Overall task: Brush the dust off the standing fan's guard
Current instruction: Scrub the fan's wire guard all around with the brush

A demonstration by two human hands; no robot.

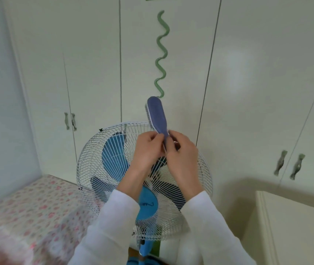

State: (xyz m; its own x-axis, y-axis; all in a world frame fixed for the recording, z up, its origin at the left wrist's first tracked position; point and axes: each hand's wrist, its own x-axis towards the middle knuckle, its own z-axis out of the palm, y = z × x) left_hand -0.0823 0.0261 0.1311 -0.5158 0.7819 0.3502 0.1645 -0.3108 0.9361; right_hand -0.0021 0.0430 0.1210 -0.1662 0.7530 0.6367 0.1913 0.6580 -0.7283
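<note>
A standing fan with a white wire guard (pixel 99 161) and blue blades stands right in front of me, tilted up toward the camera. Its blue hub cap (pixel 147 205) shows between my forearms. A blue-backed brush (pixel 157 114) points upward above the guard's top rim, its bristles facing left. My left hand (pixel 148 150) and my right hand (pixel 183 150) both pinch the brush's narrow handle in front of the upper guard. White sleeves cover both forearms and hide part of the guard's lower half.
White wardrobe doors (pixel 248 92) with green handles fill the wall behind the fan. A green wavy decoration (pixel 162 54) runs down one door. A bed with a pink floral cover (pixel 28 217) lies at lower left. A cream cabinet (pixel 295 226) stands at lower right.
</note>
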